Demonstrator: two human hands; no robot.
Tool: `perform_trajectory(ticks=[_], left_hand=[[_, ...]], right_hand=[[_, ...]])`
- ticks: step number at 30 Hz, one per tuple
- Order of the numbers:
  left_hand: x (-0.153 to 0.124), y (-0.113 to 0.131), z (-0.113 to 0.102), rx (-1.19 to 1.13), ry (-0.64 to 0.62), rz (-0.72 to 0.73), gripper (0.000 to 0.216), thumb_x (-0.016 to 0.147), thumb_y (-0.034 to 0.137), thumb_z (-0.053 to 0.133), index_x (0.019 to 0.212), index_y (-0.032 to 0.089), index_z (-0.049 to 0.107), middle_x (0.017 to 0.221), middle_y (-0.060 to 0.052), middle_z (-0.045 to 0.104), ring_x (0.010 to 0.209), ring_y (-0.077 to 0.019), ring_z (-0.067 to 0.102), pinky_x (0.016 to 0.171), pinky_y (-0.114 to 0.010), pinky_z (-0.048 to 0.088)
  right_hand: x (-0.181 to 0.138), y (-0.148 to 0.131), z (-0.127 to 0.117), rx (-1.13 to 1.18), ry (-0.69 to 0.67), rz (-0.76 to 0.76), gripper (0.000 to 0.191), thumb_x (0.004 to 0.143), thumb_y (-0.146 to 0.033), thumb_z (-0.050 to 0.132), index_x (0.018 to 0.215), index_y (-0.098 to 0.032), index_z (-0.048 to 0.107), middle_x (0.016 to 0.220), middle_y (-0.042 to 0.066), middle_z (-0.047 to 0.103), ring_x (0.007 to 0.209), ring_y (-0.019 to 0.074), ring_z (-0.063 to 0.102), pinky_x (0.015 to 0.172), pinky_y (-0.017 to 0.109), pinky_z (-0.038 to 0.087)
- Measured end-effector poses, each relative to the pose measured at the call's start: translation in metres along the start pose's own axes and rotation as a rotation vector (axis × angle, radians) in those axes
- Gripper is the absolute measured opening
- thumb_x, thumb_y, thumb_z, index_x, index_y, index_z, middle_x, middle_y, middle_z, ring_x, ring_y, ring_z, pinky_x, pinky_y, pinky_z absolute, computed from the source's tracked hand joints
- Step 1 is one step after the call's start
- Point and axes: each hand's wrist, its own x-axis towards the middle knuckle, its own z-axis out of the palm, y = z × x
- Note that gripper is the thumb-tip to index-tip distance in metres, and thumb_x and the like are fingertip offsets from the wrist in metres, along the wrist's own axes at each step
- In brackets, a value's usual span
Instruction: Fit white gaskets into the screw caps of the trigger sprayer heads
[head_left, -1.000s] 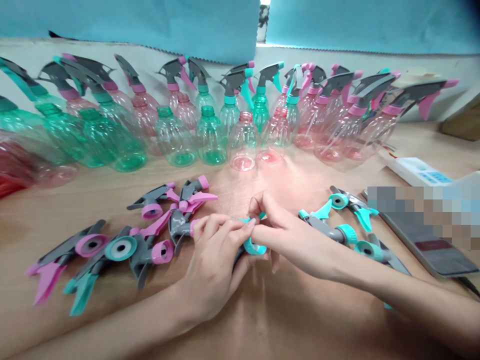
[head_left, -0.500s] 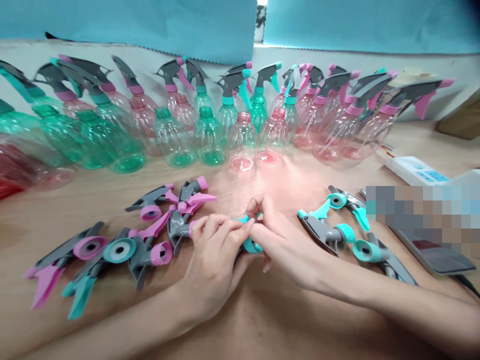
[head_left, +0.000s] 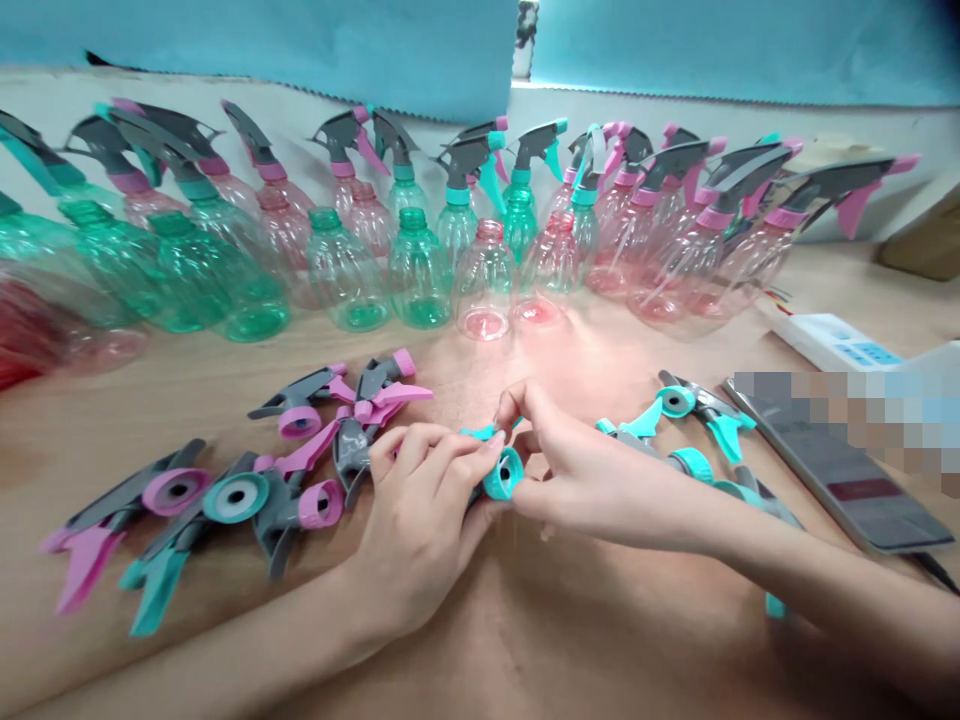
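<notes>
Both my hands meet over the middle of the wooden table (head_left: 525, 620) around one teal spray trigger head (head_left: 501, 472). My left hand (head_left: 420, 520) curls its fingers round the head's grey body from the left. My right hand (head_left: 577, 470) pinches the teal screw collar and the part just above it from the right. The collar's round opening faces me. Most of the head's grey body is hidden by my fingers.
Loose pink and teal trigger heads lie to the left (head_left: 300, 470) and right (head_left: 690, 440). Several green bottles (head_left: 352, 270) and pink bottles (head_left: 487, 280), some capped with triggers, stand in rows along the back. A dark tablet (head_left: 840, 480) and a white power strip (head_left: 832, 345) lie right.
The teal collar has turned in my fingers so its opening now faces me. My right hand shifted slightly right and its fingers repositioned on the collar.
</notes>
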Motion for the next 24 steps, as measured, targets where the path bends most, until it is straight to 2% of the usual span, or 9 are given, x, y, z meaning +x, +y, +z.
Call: perform_trajectory(ticks=[3,7,10,13,15,18,24], left_hand=[[0.002,-0.002,0.0,-0.017,-0.006,-0.004,0.014,0.094,0.026,0.045,0.106,0.021,0.051,0.09,-0.004,0.065,0.086,-0.0225,0.053,0.08,-0.041,0.031],[0.003,-0.002,-0.001,-0.05,0.006,0.021,0.015,0.093,0.025,0.049,0.107,0.021,0.051,0.09,-0.004,0.065,0.088,-0.0225,0.053,0.08,-0.04,0.031],[0.003,-0.003,-0.004,-0.112,-0.02,0.012,0.018,0.09,0.021,0.053,0.107,0.021,0.051,0.092,-0.003,0.064,0.09,-0.0219,0.051,0.081,-0.039,0.031],[0.004,-0.005,-0.006,-0.215,-0.065,-0.081,0.02,0.09,0.021,0.054,0.109,0.022,0.048,0.092,-0.002,0.061,0.091,-0.0207,0.048,0.083,-0.038,0.031],[0.005,-0.006,-0.007,-0.255,-0.073,-0.137,0.021,0.091,0.022,0.054,0.11,0.022,0.047,0.092,-0.002,0.059,0.091,-0.0204,0.047,0.082,-0.037,0.033],[0.005,-0.007,-0.007,-0.285,-0.076,-0.143,0.018,0.091,0.023,0.054,0.108,0.023,0.047,0.091,-0.001,0.058,0.088,-0.0195,0.046,0.08,-0.037,0.033],[0.003,-0.006,-0.007,-0.3,-0.066,-0.144,0.022,0.092,0.023,0.054,0.112,0.024,0.045,0.091,-0.001,0.056,0.087,-0.0192,0.046,0.08,-0.036,0.033]], right_hand=[[0.001,-0.003,-0.003,0.034,-0.025,0.017,0.035,0.074,-0.016,0.054,0.099,-0.025,0.032,0.085,-0.003,0.052,0.059,0.0097,0.054,0.05,0.025,0.049],[-0.003,-0.01,-0.02,-0.024,-0.058,0.002,0.035,0.075,-0.013,0.056,0.104,-0.022,0.038,0.099,0.002,0.054,0.07,0.0107,0.059,0.061,0.026,0.05],[-0.006,-0.012,-0.033,-0.194,0.01,-0.111,0.021,0.079,-0.022,0.06,0.096,-0.021,0.048,0.092,0.001,0.058,0.073,0.0125,0.058,0.064,0.027,0.048],[-0.007,-0.012,-0.038,-0.458,0.107,-0.307,0.009,0.083,-0.028,0.059,0.086,-0.021,0.055,0.086,-0.001,0.06,0.074,0.0126,0.058,0.066,0.026,0.047],[-0.006,-0.012,-0.037,-0.53,0.083,-0.381,0.01,0.085,-0.031,0.058,0.087,-0.021,0.059,0.088,-0.001,0.061,0.073,0.0115,0.058,0.065,0.025,0.048],[-0.005,-0.011,-0.034,-0.542,0.031,-0.415,0.014,0.086,-0.033,0.058,0.093,-0.022,0.063,0.091,0.0,0.061,0.073,0.01,0.058,0.063,0.023,0.048],[-0.005,-0.011,-0.035,-0.585,0.103,-0.435,0.014,0.084,-0.032,0.062,0.093,-0.022,0.065,0.088,-0.001,0.061,0.067,0.0079,0.057,0.059,0.021,0.048]])
